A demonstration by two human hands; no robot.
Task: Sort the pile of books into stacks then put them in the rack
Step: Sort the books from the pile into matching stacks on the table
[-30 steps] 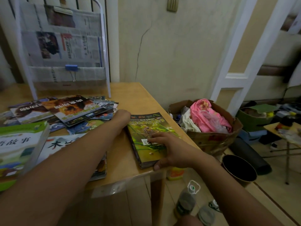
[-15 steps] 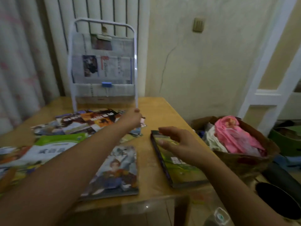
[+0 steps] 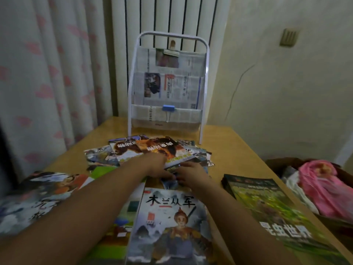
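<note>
Lying in a loose spread across the middle of the frame, the pile of books (image 3: 152, 153) covers the wooden bench (image 3: 235, 150) just in front of the rack.

- Pile: overlapping thin covers, the topmost an orange-and-brown book (image 3: 162, 148) printed upside down to the viewer.
- Left hand (image 3: 155, 166): reaches in from the lower left and rests at the near edge of the pile, its fingers on or under the orange-and-brown book's near edge; whether they curl round it cannot be told.
- Right hand (image 3: 191, 174): reaches in from the lower right, just beside the left hand, fingers bent over a small dark book (image 3: 172, 181) at the pile's near edge; the grip itself is blurred and cannot be told.
- Warrior-cover book (image 3: 170, 226): lower centre, lying flat between the two forearms, nearer the viewer than the hands.
- Green stack (image 3: 271, 211): lower right, several books squared together near the bench's right edge, well apart from the hands.
- Further books (image 3: 42, 196): lower left, blurred, partly under the left forearm.
- Rack (image 3: 168, 83): upper centre, white tubular frame upright at the bench's far edge, its pockets lined with newspaper, a blue clip (image 3: 168, 108) on the lower pocket.
- Curtain (image 3: 47, 73): upper left, pale with pink marks.
- Pink cloth (image 3: 322, 186): right edge, in a brown box beside the bench.
</note>
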